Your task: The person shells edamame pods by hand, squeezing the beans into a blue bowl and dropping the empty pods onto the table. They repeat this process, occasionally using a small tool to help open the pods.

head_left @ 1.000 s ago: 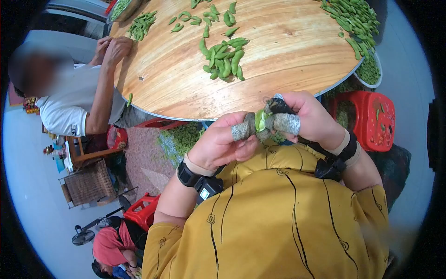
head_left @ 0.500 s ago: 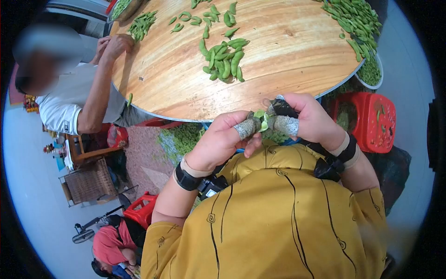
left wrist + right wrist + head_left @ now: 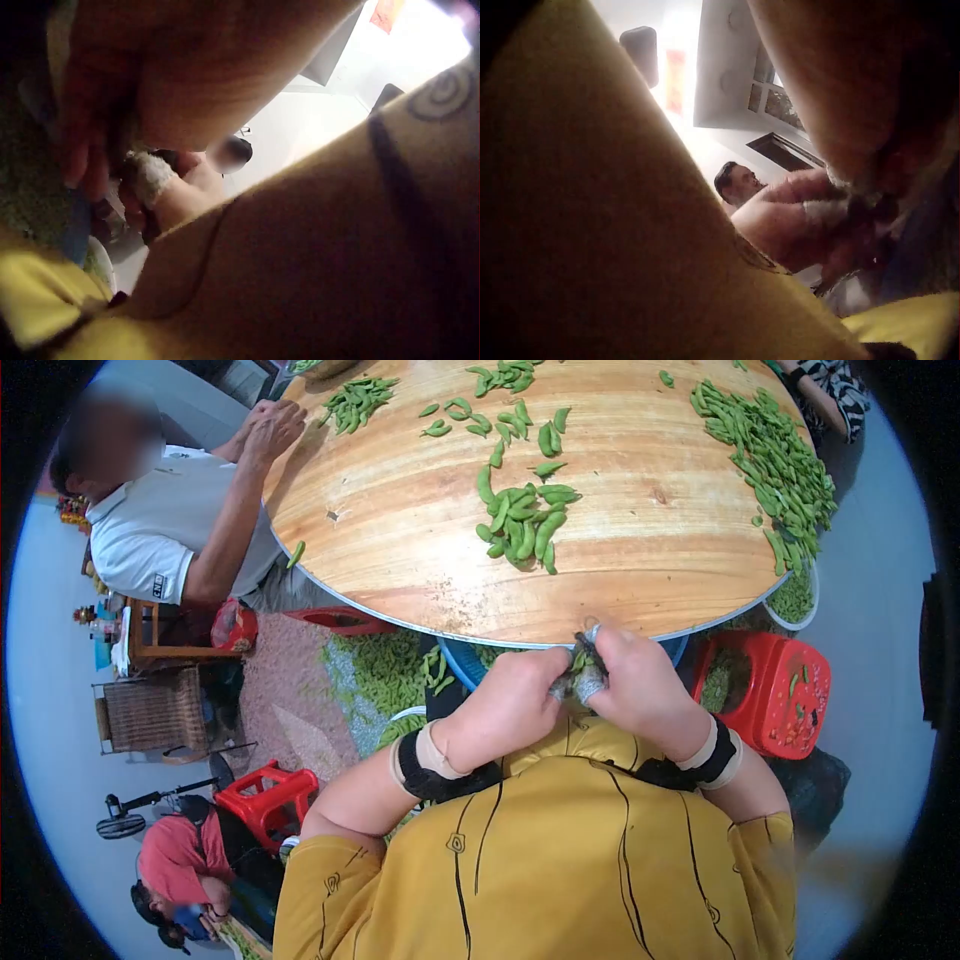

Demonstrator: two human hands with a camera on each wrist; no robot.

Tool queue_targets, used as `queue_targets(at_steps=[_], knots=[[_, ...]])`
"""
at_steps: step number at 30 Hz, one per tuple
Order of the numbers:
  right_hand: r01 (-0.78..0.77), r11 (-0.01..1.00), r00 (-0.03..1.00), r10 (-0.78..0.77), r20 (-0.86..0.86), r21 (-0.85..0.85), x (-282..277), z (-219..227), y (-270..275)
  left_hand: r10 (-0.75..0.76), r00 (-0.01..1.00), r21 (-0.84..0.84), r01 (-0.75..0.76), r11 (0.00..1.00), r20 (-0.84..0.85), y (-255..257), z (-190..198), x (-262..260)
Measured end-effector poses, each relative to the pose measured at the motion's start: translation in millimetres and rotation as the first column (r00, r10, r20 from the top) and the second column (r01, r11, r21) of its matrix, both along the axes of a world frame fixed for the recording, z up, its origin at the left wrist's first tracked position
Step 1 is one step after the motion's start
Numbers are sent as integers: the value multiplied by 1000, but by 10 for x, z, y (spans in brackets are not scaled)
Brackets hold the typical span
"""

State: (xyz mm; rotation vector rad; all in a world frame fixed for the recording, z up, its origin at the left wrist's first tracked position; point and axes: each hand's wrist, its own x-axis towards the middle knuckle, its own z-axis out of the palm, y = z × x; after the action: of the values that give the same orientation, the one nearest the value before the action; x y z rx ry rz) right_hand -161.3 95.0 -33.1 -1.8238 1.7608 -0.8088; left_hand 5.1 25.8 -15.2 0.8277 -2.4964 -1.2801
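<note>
Head view: both hands of the person in the mustard shirt (image 3: pixel 560 840) are close together, just off the near edge of the round wood table (image 3: pixel 400 525). L hand (image 3: pixel 508 695) has curled fingers & pinches a green soybean pod (image 3: pixel 568 682); R hand (image 3: pixel 645 682) pinches it too, from the other side. Pod is mostly hidden btwn the fingers, w/ only a bit of green showing. Wrist views are dark & blurry, so can't tell more abt the grip there.

Loose pod pile (image 3: pixel 525 520) sits on the table, past the hands. Big pod heap (image 3: pixel 768 465) is on the table's R side, w/ a white bowl (image 3: pixel 815 605) just under the edge. Small pod heap (image 3: pixel 360 403) is nr the table's far L edge. Red plastic stool (image 3: pixel 772 705) is off the table's R near side. Blue tub (image 3: pixel 460 665) is partly under the near edge. Person in a white polo (image 3: pixel 140 525) is at the table's L side.
</note>
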Motion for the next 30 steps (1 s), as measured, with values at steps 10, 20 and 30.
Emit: queue_targets(at_steps=[10, 20, 30], knots=[[-271, 962, 962, 272, -2, 42, -66, 245, -167, 113, 835, -217, 8, 976, 538, -170, -86, 1006], [162, 984, 964, -174, -201, -79, -35, 84, -806, 31, 999, -117, -33, 993, -20, -261, 90, 526], [98, 994, 938, -107, 331, 44, 78, 269, -219, 308, 934, 676, -109, 729, -181, -273, -106, 35]])
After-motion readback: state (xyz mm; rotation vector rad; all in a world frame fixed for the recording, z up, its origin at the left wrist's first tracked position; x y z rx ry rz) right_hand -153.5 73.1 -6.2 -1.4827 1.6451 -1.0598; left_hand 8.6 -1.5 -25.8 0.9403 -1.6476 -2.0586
